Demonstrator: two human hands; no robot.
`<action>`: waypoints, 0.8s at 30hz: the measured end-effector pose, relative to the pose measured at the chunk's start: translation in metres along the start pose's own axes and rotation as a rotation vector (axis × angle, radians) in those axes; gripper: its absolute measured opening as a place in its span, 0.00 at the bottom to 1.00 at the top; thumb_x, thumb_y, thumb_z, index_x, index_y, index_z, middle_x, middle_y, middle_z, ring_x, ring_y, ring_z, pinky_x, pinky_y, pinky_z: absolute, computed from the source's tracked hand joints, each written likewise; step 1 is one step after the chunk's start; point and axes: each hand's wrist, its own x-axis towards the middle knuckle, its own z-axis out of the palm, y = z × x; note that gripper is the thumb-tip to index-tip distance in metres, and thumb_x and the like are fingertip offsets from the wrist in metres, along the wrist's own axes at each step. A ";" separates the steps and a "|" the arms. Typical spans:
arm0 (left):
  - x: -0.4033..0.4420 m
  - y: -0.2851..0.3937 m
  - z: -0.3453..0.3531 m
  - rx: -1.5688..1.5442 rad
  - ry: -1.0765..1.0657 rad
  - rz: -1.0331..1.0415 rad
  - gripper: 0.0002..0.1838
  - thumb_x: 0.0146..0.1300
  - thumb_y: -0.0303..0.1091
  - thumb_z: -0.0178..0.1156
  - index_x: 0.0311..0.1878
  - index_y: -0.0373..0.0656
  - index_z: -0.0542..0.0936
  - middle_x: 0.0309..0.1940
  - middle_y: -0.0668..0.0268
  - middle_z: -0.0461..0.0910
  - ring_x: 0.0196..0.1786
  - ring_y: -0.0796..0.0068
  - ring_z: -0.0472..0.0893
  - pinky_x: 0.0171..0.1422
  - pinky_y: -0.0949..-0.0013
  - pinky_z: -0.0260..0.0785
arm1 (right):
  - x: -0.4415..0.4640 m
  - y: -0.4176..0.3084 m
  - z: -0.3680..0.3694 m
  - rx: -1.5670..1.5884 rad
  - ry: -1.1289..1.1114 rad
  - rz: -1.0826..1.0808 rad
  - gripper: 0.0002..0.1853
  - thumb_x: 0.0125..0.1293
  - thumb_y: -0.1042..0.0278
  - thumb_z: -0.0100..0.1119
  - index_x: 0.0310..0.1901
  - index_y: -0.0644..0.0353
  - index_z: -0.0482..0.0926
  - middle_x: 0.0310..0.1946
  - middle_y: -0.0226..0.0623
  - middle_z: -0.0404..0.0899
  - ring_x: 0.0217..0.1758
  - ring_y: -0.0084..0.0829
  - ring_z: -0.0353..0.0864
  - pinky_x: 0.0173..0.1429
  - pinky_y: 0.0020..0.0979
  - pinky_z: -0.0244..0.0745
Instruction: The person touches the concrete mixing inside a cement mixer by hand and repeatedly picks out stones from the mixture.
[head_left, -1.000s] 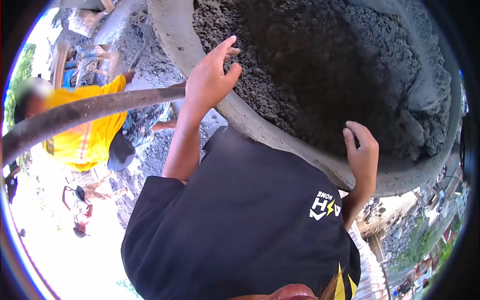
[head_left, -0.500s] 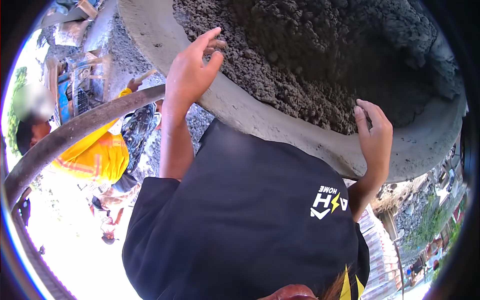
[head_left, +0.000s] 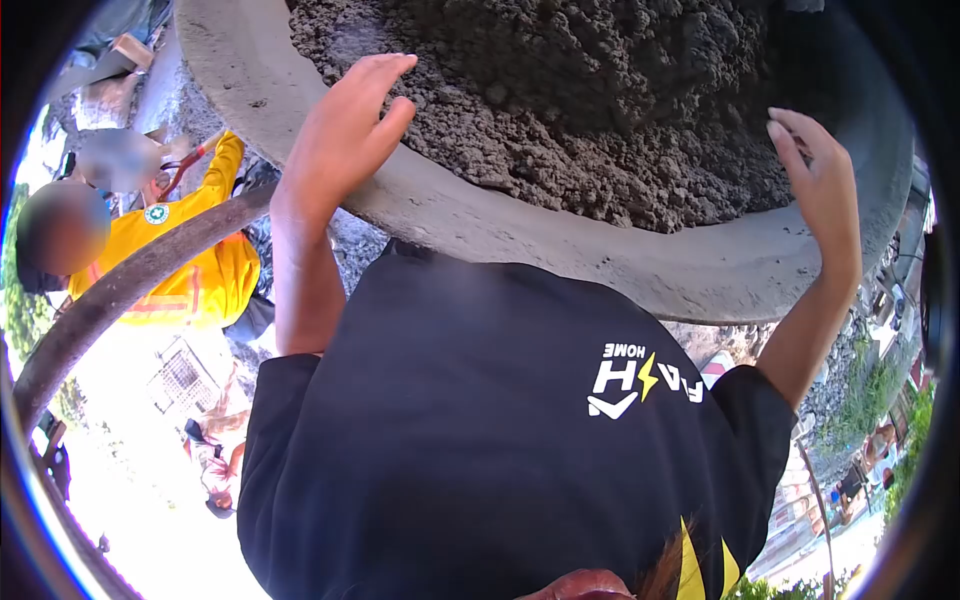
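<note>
Left hand [head_left: 335,145] at left stretch of round drum [head_left: 560,240], right hand [head_left: 828,195] by drum's right side; contact unclear. Fingers stand apart from thumbs on both, clasping nothing. Lumpy grey-brown mix [head_left: 560,145] lies inside drum. Sound handling likely means loose fingers, palms clear of edge, eyes on mix, left forearm off bent pipe [head_left: 150,258] alongside.

An outdoor building site in bright daylight. A large, round grey basin [head_left: 600,260] caked along its rim holds a crumbly, mortar-like mix [head_left: 520,130]. Around it are gravelly ground [head_left: 355,245], a person [head_left: 215,278] in a striped yellow work top, and greenery [head_left: 24,312] at the left edge.
</note>
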 end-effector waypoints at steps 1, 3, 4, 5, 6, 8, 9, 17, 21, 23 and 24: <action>0.003 -0.005 0.000 0.107 -0.028 0.224 0.23 0.67 0.33 0.52 0.65 0.43 0.74 0.63 0.55 0.76 0.65 0.55 0.75 0.68 0.61 0.67 | 0.009 0.008 0.004 -0.003 -0.003 0.001 0.16 0.71 0.60 0.60 0.48 0.66 0.83 0.43 0.48 0.85 0.44 0.39 0.85 0.53 0.33 0.76; 0.012 -0.010 0.001 0.216 -0.054 0.445 0.23 0.67 0.33 0.52 0.65 0.42 0.74 0.63 0.54 0.75 0.65 0.54 0.75 0.68 0.61 0.67 | 0.027 0.022 0.017 0.017 -0.138 -0.032 0.16 0.70 0.60 0.58 0.48 0.66 0.83 0.37 0.47 0.85 0.39 0.41 0.84 0.49 0.36 0.76; 0.017 -0.009 0.001 0.183 -0.167 0.333 0.23 0.68 0.34 0.52 0.65 0.41 0.74 0.62 0.53 0.76 0.65 0.53 0.75 0.67 0.60 0.68 | 0.037 0.027 0.028 0.020 -0.139 -0.038 0.16 0.70 0.60 0.58 0.48 0.66 0.83 0.37 0.47 0.85 0.39 0.41 0.84 0.49 0.36 0.76; 0.024 -0.007 0.000 0.153 -0.278 0.219 0.23 0.68 0.35 0.51 0.64 0.40 0.74 0.62 0.52 0.76 0.64 0.53 0.75 0.67 0.59 0.68 | 0.047 0.031 0.041 0.000 -0.213 -0.101 0.15 0.69 0.60 0.59 0.47 0.66 0.83 0.35 0.47 0.85 0.36 0.43 0.83 0.47 0.38 0.76; 0.032 -0.004 -0.002 0.164 -0.275 0.211 0.23 0.68 0.35 0.51 0.64 0.40 0.74 0.62 0.52 0.76 0.64 0.53 0.75 0.67 0.59 0.68 | 0.056 0.034 0.055 -0.019 -0.287 -0.167 0.15 0.69 0.61 0.59 0.46 0.65 0.83 0.32 0.46 0.84 0.34 0.45 0.81 0.45 0.39 0.75; 0.053 0.009 -0.003 0.306 -0.372 0.151 0.23 0.69 0.38 0.50 0.64 0.40 0.75 0.59 0.52 0.78 0.63 0.52 0.76 0.67 0.58 0.68 | 0.068 0.035 0.087 -0.009 -0.343 -0.202 0.14 0.68 0.61 0.58 0.43 0.64 0.83 0.31 0.46 0.84 0.33 0.46 0.81 0.44 0.41 0.76; 0.065 0.014 0.000 0.341 -0.358 0.185 0.23 0.69 0.39 0.49 0.64 0.41 0.76 0.56 0.51 0.81 0.60 0.52 0.79 0.65 0.56 0.69 | 0.073 0.035 0.104 -0.013 -0.403 -0.225 0.13 0.67 0.62 0.58 0.41 0.64 0.83 0.29 0.46 0.83 0.32 0.47 0.81 0.43 0.43 0.76; 0.166 0.004 0.095 0.648 -0.916 0.030 0.24 0.63 0.45 0.54 0.56 0.40 0.82 0.53 0.53 0.83 0.55 0.55 0.82 0.59 0.55 0.73 | 0.118 0.016 0.250 -0.430 -0.533 -0.477 0.09 0.59 0.72 0.55 0.33 0.60 0.86 0.35 0.46 0.86 0.42 0.47 0.87 0.46 0.43 0.84; 0.182 -0.048 0.189 0.696 -1.104 0.110 0.22 0.55 0.45 0.56 0.48 0.44 0.86 0.48 0.56 0.85 0.51 0.55 0.83 0.55 0.56 0.74 | 0.107 -0.018 0.285 -0.292 -0.495 -0.604 0.08 0.56 0.73 0.56 0.31 0.60 0.85 0.34 0.46 0.86 0.42 0.47 0.87 0.45 0.44 0.83; 0.173 -0.059 0.223 0.573 -1.145 0.101 0.22 0.55 0.47 0.57 0.48 0.47 0.87 0.46 0.58 0.86 0.50 0.57 0.84 0.55 0.57 0.75 | 0.096 -0.028 0.274 -0.263 -0.570 -0.601 0.07 0.55 0.73 0.57 0.31 0.60 0.85 0.34 0.46 0.86 0.40 0.47 0.87 0.45 0.43 0.82; 0.168 -0.068 0.247 0.528 -1.251 -0.003 0.24 0.56 0.48 0.57 0.53 0.50 0.86 0.49 0.57 0.85 0.55 0.58 0.82 0.58 0.57 0.74 | 0.094 -0.021 0.271 -0.249 -0.557 -0.608 0.07 0.55 0.73 0.57 0.31 0.60 0.85 0.33 0.46 0.86 0.40 0.46 0.87 0.45 0.43 0.82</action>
